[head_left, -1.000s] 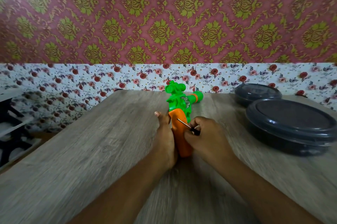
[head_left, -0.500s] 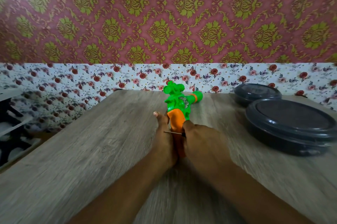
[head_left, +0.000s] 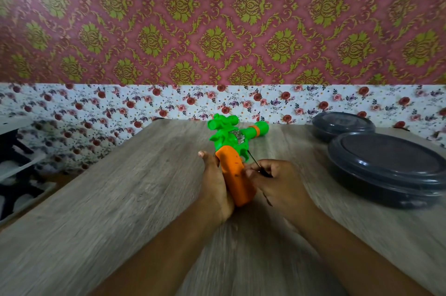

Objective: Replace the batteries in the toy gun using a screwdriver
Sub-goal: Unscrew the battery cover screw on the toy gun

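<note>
A green toy gun [head_left: 229, 134] with an orange grip [head_left: 235, 172] lies on the wooden table [head_left: 120, 199], its barrel pointing away to the right. My left hand [head_left: 214, 184] clasps the left side of the orange grip, thumb up. My right hand [head_left: 277, 184] presses against the grip's right side and holds a thin dark screwdriver [head_left: 259, 167]. Its metal shaft points up and left, ending beside the gun's green trigger guard. The screwdriver's handle is mostly hidden in my fingers.
Two dark round lidded containers stand at the right, a large one [head_left: 388, 168] near me and a smaller one [head_left: 342, 124] behind it. A flowered wall runs along the table's far edge. A dark shelf unit [head_left: 14, 163] stands off the left edge.
My right hand has shifted right off the grip, uncovering it. The screwdriver shaft has swung from pointing left across the grip to pointing up beside the trigger guard.
</note>
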Demonstrator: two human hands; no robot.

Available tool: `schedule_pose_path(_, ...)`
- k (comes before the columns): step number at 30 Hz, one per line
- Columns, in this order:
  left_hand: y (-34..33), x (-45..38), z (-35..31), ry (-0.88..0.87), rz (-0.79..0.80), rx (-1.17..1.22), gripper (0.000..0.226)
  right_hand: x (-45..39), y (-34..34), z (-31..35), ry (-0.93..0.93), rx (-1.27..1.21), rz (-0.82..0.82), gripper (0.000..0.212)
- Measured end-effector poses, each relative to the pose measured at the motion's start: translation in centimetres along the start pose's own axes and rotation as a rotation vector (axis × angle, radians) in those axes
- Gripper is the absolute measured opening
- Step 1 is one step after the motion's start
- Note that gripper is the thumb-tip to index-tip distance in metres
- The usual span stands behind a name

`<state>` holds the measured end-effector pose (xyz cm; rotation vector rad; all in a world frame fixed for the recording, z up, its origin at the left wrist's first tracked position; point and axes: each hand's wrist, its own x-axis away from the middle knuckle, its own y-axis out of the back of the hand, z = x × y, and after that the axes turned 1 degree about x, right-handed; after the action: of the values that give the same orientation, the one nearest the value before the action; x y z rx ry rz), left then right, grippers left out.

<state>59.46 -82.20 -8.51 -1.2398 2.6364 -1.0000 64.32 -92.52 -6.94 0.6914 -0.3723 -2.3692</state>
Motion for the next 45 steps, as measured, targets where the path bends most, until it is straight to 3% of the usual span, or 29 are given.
schedule_pose_path(11,-0.6,1.0,0.0,0.023,-0.002,-0.084,0.083,0.7,-0.8,0.5,0.117,0.32,-0.101,0.01)
schedule_pose_path(23,-0.2,0.7,-0.1,0.015,0.077,-0.021,0.074,0.7,-0.7,0.8,0.228,0.467,-0.028,0.012)
schedule_pose_path(27,0.0,0.4,-0.4,0.015,0.063,-0.012,0.072,-1.0,1.9,0.1,0.119,0.491,-0.048,0.013)
schedule_pose_path(31,0.3,0.8,-1.3,0.03,0.084,-0.053,0.073,-1.9,4.7,-2.2,-0.082,0.717,0.116,0.021)
schedule_pose_path(39,0.8,0.9,-2.4,0.022,0.115,-0.168,0.049,-2.0,6.1,-3.1,-0.328,0.676,0.327,0.012)
schedule_pose_path(43,1.1,0.7,-2.3,-0.16,0.069,-0.428,0.01,-1.8,6.2,-2.8,-0.378,0.613,0.333,0.014)
schedule_pose_path(45,1.3,0.8,-2.0,-0.275,0.057,-0.594,0.018,-1.8,6.3,-2.8,-0.383,0.588,0.329,0.013)
